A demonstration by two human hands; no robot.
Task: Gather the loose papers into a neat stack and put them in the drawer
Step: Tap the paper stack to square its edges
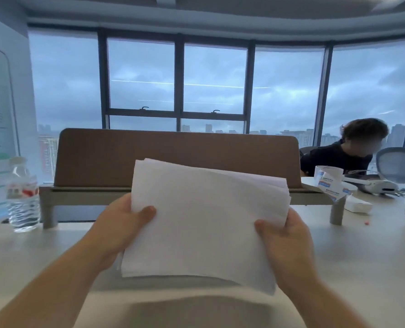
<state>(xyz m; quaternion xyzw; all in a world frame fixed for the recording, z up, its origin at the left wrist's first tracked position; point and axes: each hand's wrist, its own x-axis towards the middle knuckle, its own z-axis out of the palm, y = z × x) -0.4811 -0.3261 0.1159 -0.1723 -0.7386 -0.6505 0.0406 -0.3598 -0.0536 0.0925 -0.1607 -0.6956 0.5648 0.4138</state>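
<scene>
Both hands grip the papers (201, 221) above the bench (350, 252), left hand (123, 223) and right hand (284, 240) on opposite short edges, long axis running between them; no drawer shows.

There was just the one view, worn on the person's head and looking forward and slightly down across the desk (54, 252). It sat close over the forearms, so the held papers (201, 223) filled the middle. Being wide-angle, it bent the window frames (179, 81) and took in the ceiling above, the brown divider panel (97, 157) ahead, and another seated person (338, 159) far right.
</scene>
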